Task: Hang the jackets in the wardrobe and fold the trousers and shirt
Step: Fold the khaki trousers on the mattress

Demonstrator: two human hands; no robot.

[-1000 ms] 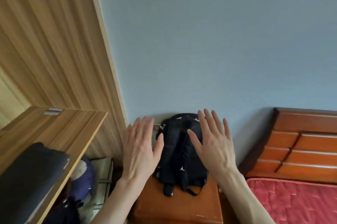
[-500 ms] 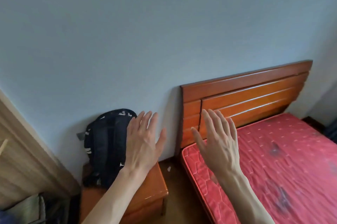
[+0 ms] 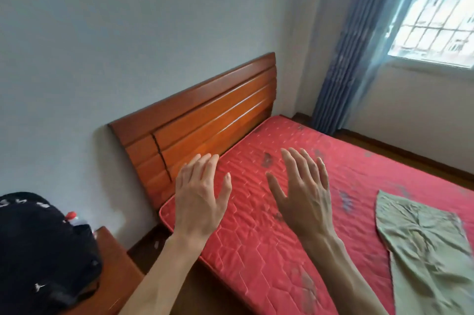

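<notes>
Left hand and right hand are raised side by side, palms down, fingers straight and spread, holding nothing. The olive-green garment lies flat on the red mattress, at 4 o'clock from the right hand, well apart.

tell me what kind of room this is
Most likely a bedroom: a red mattress against a wooden headboard, a blue curtain beside the window, and an olive-green garment on the bed.
</notes>
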